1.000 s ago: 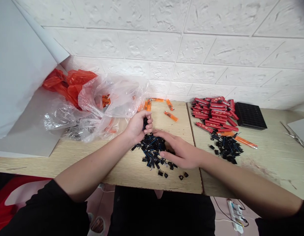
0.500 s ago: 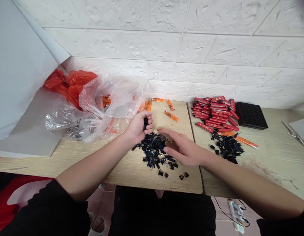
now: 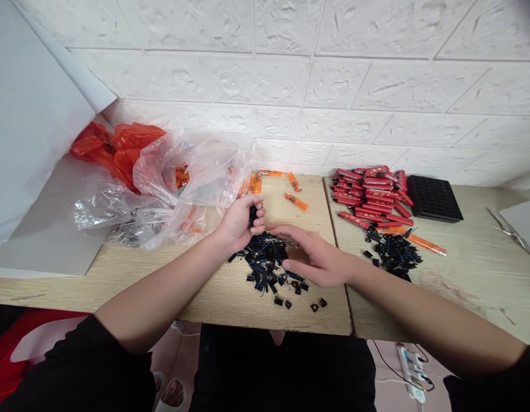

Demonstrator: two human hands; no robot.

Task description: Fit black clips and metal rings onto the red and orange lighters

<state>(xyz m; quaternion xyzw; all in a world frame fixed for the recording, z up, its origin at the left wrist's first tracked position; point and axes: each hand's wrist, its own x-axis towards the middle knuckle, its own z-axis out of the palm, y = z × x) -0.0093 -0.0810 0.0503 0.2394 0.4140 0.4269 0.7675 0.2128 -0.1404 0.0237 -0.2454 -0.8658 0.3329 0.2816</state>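
My left hand (image 3: 241,219) is curled shut around a bunch of small black parts, held just above a heap of the same black parts (image 3: 267,264) on the wooden table (image 3: 230,292). My right hand (image 3: 314,256) lies over the right side of that heap, fingers stretched and apart, its fingertips near my left hand. A few loose black pieces (image 3: 316,304) lie near the table's front edge.
Clear plastic bags (image 3: 183,177) holding orange items and an orange bag (image 3: 114,146) sit at the left. Loose orange lighters (image 3: 295,200) lie behind the heap. At the right are stacked red lighters (image 3: 370,194), a black tray (image 3: 434,198) and a second black heap (image 3: 393,254).
My right hand lifted off the heap slightly and drew its fingers in toward my left hand. My left hand stayed closed on its parts.
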